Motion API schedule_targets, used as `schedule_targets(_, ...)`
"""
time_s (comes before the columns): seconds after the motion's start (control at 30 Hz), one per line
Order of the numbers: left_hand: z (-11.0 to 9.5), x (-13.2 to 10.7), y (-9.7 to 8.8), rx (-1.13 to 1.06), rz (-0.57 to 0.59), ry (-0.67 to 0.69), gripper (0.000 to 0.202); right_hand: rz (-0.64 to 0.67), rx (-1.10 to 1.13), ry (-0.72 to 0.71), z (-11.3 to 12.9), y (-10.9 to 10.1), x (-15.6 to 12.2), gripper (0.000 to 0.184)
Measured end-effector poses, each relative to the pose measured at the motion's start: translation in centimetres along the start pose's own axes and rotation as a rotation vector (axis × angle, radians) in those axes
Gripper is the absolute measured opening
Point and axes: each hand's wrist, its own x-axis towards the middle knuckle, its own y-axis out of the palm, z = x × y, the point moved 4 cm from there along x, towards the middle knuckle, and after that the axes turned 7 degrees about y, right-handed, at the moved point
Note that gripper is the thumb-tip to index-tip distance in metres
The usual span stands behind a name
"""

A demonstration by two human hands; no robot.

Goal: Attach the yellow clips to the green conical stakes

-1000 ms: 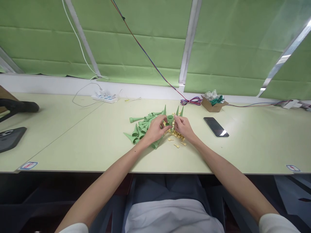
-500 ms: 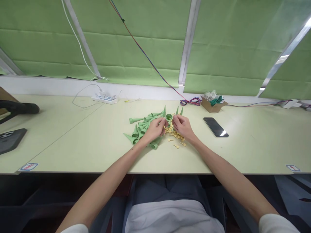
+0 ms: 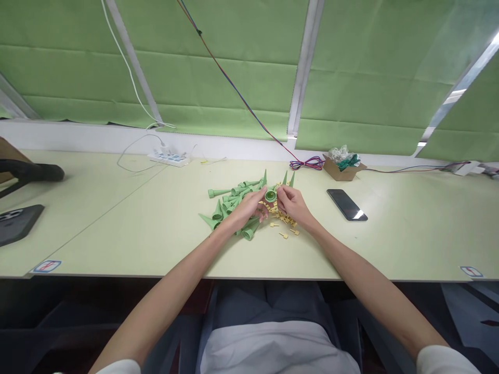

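Observation:
My left hand holds a hollow green plastic cone between thumb and fingers, its round open end facing me. Beside that rim, my right hand is closed in a pinch; whatever sits between its fingertips is too small to make out. Many similar green cones lie heaped left of and beneath my left hand. Small yellow plastic pieces, each with a thin stem, are scattered under and between the hands. Two green cones point upward just behind my right hand.
A black phone lies right of the hands. Behind it stand a small cardboard box with plastic wrap and a coiled red-blue cable. A white power strip is at the back left, a dark phone at far left.
The cone's open end has dropped slightly toward me. My left hand's lower fingers have loosened and spread below it. My right hand keeps its pinch nearly in place.

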Motion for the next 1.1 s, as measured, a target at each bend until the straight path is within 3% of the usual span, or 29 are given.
schedule_targets(0.3,-0.4,-0.3,0.0,0.048,0.012,0.031,0.045,0.007,0.012,0.031,-0.7,-0.3,0.2,0.046)
schedule_targets(0.53,-0.9,-0.5,0.1,0.147,0.01,0.115,0.04,-0.049,-0.105,0.047,-0.5,-0.4,0.3,0.053)
schedule_targets(0.7,-1.4,-0.6,0.2,0.363,0.002,0.255,0.032,-0.1,-0.197,0.039,-0.5,-0.6,0.4,0.056)
schedule_targets(0.9,-1.7,-0.8,0.2,0.715,-0.106,0.458,0.023,-0.114,-0.266,0.051,-0.4,-0.7,0.3,0.06)
schedule_targets(1.1,-1.7,-0.9,0.4,0.815,-0.093,0.567,0.018,-0.149,-0.315,0.069,-0.1,-0.6,0.3,0.062)
